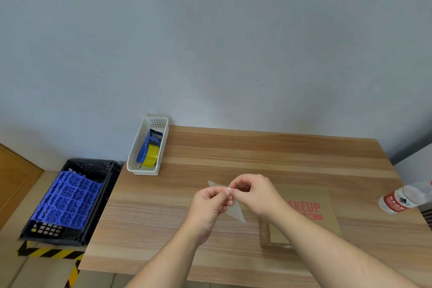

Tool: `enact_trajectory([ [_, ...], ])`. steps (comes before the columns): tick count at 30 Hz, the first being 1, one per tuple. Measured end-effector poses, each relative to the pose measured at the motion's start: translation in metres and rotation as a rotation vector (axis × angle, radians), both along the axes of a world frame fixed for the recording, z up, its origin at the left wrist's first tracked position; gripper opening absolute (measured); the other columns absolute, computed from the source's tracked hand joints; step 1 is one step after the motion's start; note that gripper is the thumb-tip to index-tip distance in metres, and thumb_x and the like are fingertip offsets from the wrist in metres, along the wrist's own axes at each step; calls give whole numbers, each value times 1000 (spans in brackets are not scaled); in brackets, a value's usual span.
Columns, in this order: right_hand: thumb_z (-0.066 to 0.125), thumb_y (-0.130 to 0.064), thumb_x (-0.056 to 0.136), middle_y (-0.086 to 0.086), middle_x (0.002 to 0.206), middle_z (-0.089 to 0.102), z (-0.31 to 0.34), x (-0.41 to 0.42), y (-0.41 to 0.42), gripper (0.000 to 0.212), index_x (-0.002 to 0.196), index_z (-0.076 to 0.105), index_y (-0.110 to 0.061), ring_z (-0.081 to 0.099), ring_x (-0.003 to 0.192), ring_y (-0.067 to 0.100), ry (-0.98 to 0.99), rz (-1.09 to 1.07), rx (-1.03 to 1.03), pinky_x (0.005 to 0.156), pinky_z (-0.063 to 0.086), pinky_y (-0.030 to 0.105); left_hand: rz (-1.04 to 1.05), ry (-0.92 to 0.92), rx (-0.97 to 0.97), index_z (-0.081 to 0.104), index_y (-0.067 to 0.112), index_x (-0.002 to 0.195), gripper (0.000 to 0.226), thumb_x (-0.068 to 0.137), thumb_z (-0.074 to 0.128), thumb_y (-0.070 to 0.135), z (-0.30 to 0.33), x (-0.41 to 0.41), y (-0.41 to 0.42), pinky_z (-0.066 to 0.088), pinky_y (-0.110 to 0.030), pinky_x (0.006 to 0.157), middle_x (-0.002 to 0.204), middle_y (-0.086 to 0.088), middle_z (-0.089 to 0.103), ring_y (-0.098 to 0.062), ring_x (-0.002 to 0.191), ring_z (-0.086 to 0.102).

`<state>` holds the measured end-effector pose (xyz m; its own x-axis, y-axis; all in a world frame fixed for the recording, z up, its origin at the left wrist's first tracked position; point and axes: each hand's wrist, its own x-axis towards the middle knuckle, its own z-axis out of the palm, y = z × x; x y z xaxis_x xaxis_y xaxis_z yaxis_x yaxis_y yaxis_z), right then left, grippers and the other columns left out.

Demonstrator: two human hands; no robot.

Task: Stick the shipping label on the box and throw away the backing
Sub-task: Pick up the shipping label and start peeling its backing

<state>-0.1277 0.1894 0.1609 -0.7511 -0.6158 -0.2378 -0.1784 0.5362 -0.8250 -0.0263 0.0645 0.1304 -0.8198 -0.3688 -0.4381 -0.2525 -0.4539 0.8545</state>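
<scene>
- Grip: both hands meet above the table. The left hand and the right hand each pinch the same upper corner of the label, fingertips pressed together at a small white edge where the layers appear to be parting.
- Label position: held in the air between the hands, over the table's middle. It is thin, pale and translucent. 1 corner shows up-left of the hands; the opposite corner hangs down-right.
- Long axis: runs diagonally, from upper left to lower right.
- Key relation: the box lies flat, just to the right of the grip and slightly nearer the person. The right forearm crosses its left part. The right hand is the nearer hand to the box.
- Judgement: the step in hand looks like separating the label from its backing; sticking would call for a short carry to the right.
- Surface: wood-grain table, flat. The box top carries red print, partly hidden.
- Room: a white basket with a tape dispenser stands at the table's far left corner. A bottle lies at the right edge. A black crate sits on the floor at left. No waste bin is in view.
</scene>
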Motion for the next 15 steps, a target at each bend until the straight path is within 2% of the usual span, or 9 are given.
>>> enact_trajectory([
  [4,77,-31,80,-8,72,75,3,0,-1,7,80,78,-24,63,64,-3,64,32,25,64,51,18,0,7,-11,80,12,77,23,95,66,6,-2,0,-2,48,-23,66,73,-8,69,-10,67,63],
  [8,74,-33,80,-12,73,75,4,0,-3,7,81,78,-27,66,72,-2,143,54,82,67,52,17,-24,-6,-80,79,8,81,18,94,66,7,-6,0,-5,49,-24,68,75,-7,71,-13,71,63],
  [11,71,-30,82,-14,72,75,4,1,-5,8,80,78,-27,65,72,-3,158,50,98,65,46,13,-26,-16,-116,79,6,85,16,95,66,8,-9,-1,-7,50,-25,69,77,-6,73,-12,74,65],
  [15,69,-26,83,-13,74,76,5,1,-7,10,77,78,-27,67,73,-1,76,-6,90,69,51,20,-11,-26,-158,76,-3,89,15,94,66,8,-11,-1,-8,50,-22,66,77,-6,73,-11,72,65],
])
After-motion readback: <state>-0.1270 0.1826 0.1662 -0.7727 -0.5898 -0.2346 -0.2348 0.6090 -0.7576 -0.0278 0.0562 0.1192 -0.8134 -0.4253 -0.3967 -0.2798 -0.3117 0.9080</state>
